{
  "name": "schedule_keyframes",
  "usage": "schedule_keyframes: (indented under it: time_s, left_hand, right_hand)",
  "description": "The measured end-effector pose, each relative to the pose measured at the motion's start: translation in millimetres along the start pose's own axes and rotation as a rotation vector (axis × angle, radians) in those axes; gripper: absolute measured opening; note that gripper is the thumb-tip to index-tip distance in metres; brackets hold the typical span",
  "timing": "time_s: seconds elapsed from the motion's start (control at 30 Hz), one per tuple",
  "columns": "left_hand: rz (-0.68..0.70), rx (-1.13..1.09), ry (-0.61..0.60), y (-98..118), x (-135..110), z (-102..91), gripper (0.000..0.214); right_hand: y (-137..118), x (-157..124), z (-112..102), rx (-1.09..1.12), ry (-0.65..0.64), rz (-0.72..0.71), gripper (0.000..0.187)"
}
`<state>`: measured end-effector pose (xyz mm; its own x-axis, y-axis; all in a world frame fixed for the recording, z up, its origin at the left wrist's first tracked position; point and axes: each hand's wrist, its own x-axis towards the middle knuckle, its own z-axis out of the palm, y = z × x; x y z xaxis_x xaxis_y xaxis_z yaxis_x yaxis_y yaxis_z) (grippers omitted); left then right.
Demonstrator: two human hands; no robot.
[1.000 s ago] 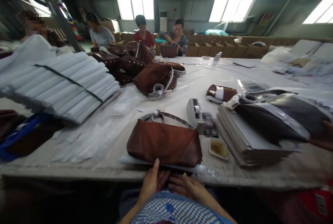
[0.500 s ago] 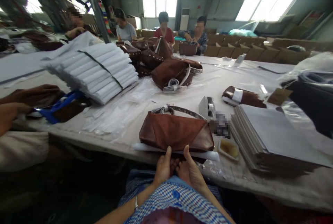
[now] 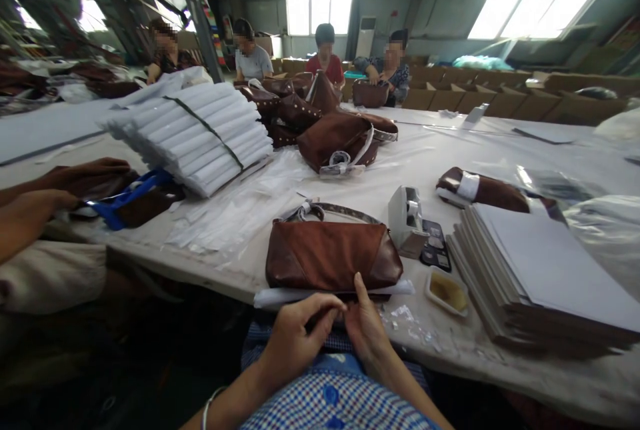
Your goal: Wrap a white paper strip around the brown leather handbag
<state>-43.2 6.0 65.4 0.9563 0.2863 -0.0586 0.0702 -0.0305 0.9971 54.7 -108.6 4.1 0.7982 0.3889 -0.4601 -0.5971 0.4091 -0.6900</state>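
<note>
A brown handbag (image 3: 330, 255) with a studded strap lies before me near the table edge, over a white paper roll (image 3: 280, 298). My left hand (image 3: 300, 333) is just below the bag's near edge, its thumb and fingertips pressed together; anything between them is too small to make out. Close beside it, my right hand (image 3: 369, 330) has its thumb stretched up against the bag's lower front. Its fingers are apart from the thumb and partly hidden, near the left fingertips. Right of the bag stands a grey tape dispenser (image 3: 407, 220).
A stack of grey boards (image 3: 550, 263), a small dish (image 3: 447, 290) and a dark tray (image 3: 436, 247) lie at right. White paper rolls (image 3: 200, 130) and more brown bags (image 3: 335, 140) stand farther back. A neighbour's hand (image 3: 43, 217) holds blue-handled scissors (image 3: 130, 197) at left. Several co-workers sit opposite.
My left hand has drawn back from the bag's front, and its thumb has folded down against its fingers. My right thumb stays at the bag. The view has turned slightly left.
</note>
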Motion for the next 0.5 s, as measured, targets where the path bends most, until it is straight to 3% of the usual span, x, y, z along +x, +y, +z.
schedule_keyframes:
  time_s: [0.1, 0.2, 0.3, 0.4, 0.47, 0.5]
  left_hand:
    - [0.35, 0.473, 0.081, 21, 27, -16.0, 0.051]
    - [0.423, 0.849, 0.022, 9, 49, -25.0, 0.091]
    - [0.472, 1.152, -0.03, -22, 53, -28.8, 0.081]
    - [0.6, 1.349, 0.046, -50, 47, -29.8, 0.082]
    - [0.691, 1.385, 0.103, -62, 45, -29.6, 0.078]
    - [0.732, 1.37, 0.127, -67, 45, -29.4, 0.076]
  right_hand:
    - [1, 1, 4, 0.162, 0.013, -0.005, 0.06]
    - [4, 4, 6, 0.239, 0.041, 0.008, 0.065]
    - [8, 7, 3, 0.25, 0.073, 0.004, 0.072]
    - [10, 3, -11, 0.166, 0.04, 0.043, 0.072]
    - [8, -5, -26, 0.021, -0.07, 0.122, 0.062]
    - [4, -10, -33, -0.117, -0.194, 0.117, 0.058]
